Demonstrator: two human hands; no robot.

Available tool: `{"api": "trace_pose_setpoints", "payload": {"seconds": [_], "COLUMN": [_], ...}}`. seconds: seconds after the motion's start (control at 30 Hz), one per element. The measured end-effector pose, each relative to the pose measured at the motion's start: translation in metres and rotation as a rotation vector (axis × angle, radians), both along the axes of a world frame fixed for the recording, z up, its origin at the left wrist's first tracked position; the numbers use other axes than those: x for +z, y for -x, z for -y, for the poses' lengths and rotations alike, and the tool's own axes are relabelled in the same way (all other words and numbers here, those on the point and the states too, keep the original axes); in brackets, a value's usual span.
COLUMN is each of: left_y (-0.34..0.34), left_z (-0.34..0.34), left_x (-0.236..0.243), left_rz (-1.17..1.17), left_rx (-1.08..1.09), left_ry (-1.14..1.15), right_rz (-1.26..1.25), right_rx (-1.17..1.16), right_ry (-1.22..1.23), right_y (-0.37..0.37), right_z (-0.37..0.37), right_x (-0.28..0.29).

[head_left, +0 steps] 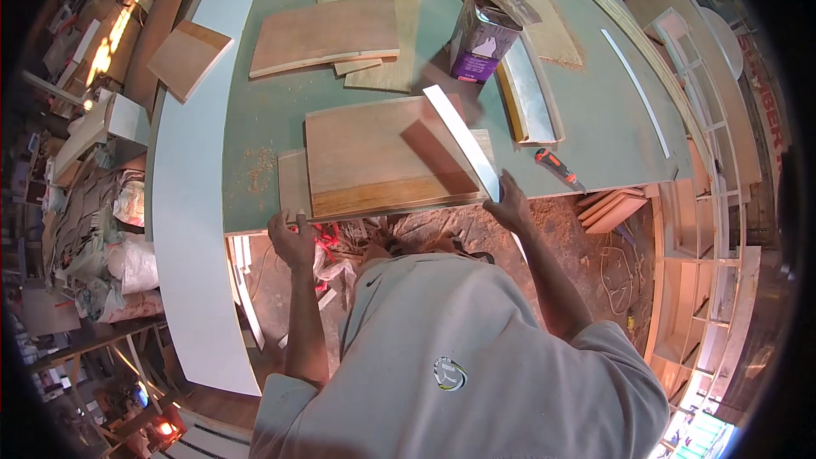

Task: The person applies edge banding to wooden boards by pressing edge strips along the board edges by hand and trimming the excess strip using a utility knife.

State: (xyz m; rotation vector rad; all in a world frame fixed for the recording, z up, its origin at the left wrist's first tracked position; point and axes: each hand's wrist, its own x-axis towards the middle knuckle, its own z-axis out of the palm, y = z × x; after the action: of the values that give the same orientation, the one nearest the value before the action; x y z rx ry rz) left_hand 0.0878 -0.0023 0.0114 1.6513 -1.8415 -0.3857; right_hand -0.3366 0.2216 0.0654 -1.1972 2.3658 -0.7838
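Observation:
In my right hand (510,206) is the near end of a narrow white strip (463,143), fingers closed round it. The strip stands on edge and slants away to the left over a rectangular wooden board (374,149), throwing a dark shadow across it. Beneath that board, a thinner wood piece (291,180) sticks out on the left. My left hand (291,239) is at the bench's front edge, by the near left corner of these boards. Its thumb and forefinger are apart with nothing visible between them; whether it touches the wood I cannot tell.
An orange-and-black utility knife (557,167) lies right of the boards on the green bench (595,110). Beyond stands an opened purple-and-silver can (484,38) beside a long channel-shaped piece (529,102). More boards (327,34) lie at the back. A long white panel (200,229) runs along the left.

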Motion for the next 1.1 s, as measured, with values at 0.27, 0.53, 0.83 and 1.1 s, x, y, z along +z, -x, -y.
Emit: {"api": "trace_pose_setpoints", "payload": {"seconds": [0.27,0.53,0.83,1.1], "left_y": [0.02,0.025,0.02,0.008], "left_z": [-0.021,-0.019,-0.016,-0.009], "left_x": [0.032,0.019,0.012,0.014], "left_rz": [0.115,0.139,0.15,-0.213], "left_rx": [-0.301,-0.339,-0.323,-0.143], "left_ry": [-0.014,-0.052,0.029,-0.045], "right_rz": [0.126,0.273,0.162,-0.223], "right_rx": [0.223,0.053,0.175,0.626], "right_ry": [-0.053,0.013,-0.077,-0.072], "right_y": [-0.007,-0.027,-0.016,-0.023], "right_z": [0.027,0.013,0.018,0.059], "right_x": [0.026,0.011,0.023,0.043]}}
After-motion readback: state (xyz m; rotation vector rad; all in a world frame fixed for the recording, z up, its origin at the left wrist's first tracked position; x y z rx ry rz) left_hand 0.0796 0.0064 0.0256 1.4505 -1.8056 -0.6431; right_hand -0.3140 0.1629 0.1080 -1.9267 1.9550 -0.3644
